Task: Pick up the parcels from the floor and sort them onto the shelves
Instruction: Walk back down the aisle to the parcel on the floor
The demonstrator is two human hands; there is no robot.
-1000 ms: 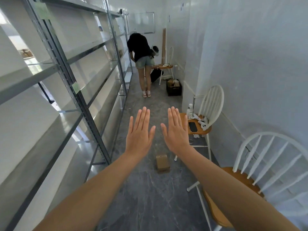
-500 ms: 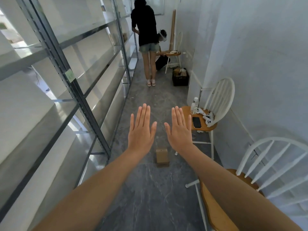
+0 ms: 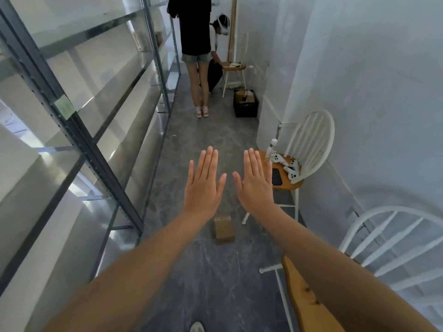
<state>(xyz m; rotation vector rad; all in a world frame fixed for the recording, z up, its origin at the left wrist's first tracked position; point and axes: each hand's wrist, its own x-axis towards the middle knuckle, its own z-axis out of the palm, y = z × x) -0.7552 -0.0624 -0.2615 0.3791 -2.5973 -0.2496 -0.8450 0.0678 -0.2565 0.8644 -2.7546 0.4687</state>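
Our left hand and right hand hover flat, fingers spread, empty. The parcel lies on the floor below and between them, its long axis pointing away from us.

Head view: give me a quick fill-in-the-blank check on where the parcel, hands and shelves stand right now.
1. The brown cardboard parcel lies on the ____.
2. Both the left hand and the right hand are open and hold ____.
3. The metal shelves run along the person's ____ side.
4. A dark phone lies on the seat of a white ____.

Missing words: floor; nothing; left; chair
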